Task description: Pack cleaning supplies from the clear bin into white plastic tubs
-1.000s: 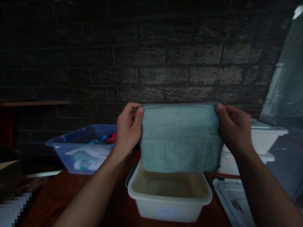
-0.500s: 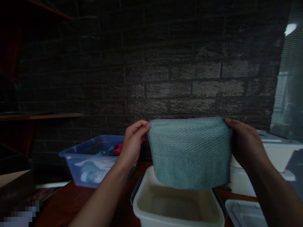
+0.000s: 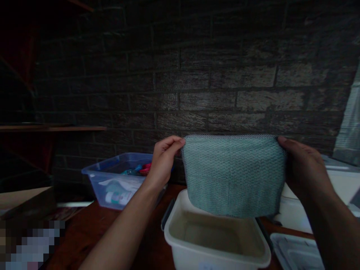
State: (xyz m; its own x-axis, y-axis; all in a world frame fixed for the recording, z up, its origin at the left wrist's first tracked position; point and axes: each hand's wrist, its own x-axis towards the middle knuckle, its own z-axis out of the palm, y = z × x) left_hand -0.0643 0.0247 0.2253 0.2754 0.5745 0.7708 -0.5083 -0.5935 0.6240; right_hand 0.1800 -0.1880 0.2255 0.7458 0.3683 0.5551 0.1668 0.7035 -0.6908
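A green textured cloth (image 3: pixel 233 176) with a black-and-white stitched edge hangs stretched between my two hands. My left hand (image 3: pixel 165 155) pinches its upper left corner between thumb and fingers. At the upper right corner, my right hand (image 3: pixel 305 165) grips the cloth; its fingers are partly in shadow. Below and behind the cloth's lower edge stands a white plastic bin (image 3: pixel 180 240) with dark side handles, its top uncovered. The bin's inside shows a bare floor, and the cloth hides part of its far rim.
A clear bluish tub (image 3: pixel 98 180) with a bottle and red and blue items stands at the left on the brown table (image 3: pixel 75 232). White lidded boxes (image 3: pixel 298 215) and a loose lid (image 3: pixel 298 249) are at the right. A dark brick wall (image 3: pixel 194 101) rises behind; a shelf (image 3: pixel 53 128) juts out left.
The view has shifted a little, so the tub, bin and hands appear further right and slightly higher. Both hands still hold the cloth by its upper corners, and it looks slightly wider.
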